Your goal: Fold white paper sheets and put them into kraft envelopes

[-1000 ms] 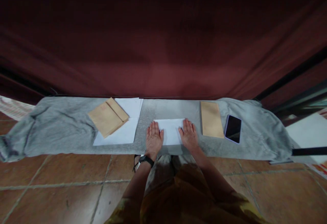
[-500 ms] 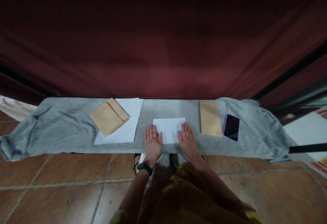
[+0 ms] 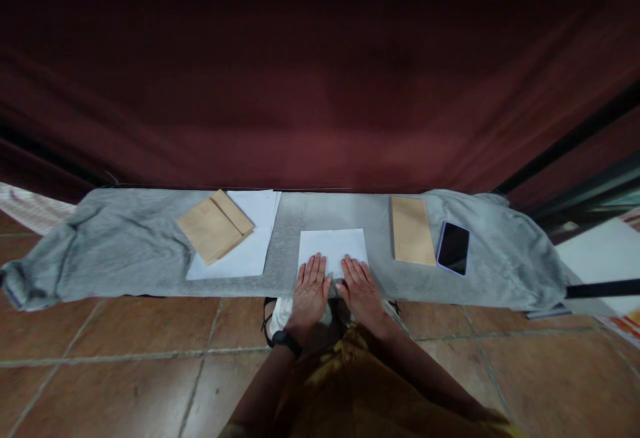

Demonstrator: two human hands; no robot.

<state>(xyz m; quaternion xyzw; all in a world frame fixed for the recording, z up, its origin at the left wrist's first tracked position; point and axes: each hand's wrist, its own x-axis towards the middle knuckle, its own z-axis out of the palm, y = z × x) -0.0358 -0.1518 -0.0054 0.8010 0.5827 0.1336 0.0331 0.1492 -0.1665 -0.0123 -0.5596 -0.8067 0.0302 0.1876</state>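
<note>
A white sheet of paper (image 3: pixel 333 242), seemingly folded, lies on the grey cloth in front of me. My left hand (image 3: pixel 310 289) rests flat on its near left part, fingers stretched forward. On the near right part lies my right hand (image 3: pixel 361 289), also flat with fingers extended. A narrow strip of paper shows between the two hands, and its near edge is mostly covered by them. Neither hand grips anything.
Brown envelopes (image 3: pixel 213 228) lie over white sheets (image 3: pixel 260 251) on the left. To the right are a brown envelope (image 3: pixel 413 231) and a phone (image 3: pixel 453 249). Grey cloth (image 3: pixel 135 245) covers the narrow table; a dark red curtain (image 3: pixel 320 125) hangs behind.
Both hands have moved inward and toward my body, from the paper's side edges onto its near part. The paper, envelopes and phone look about the same.
</note>
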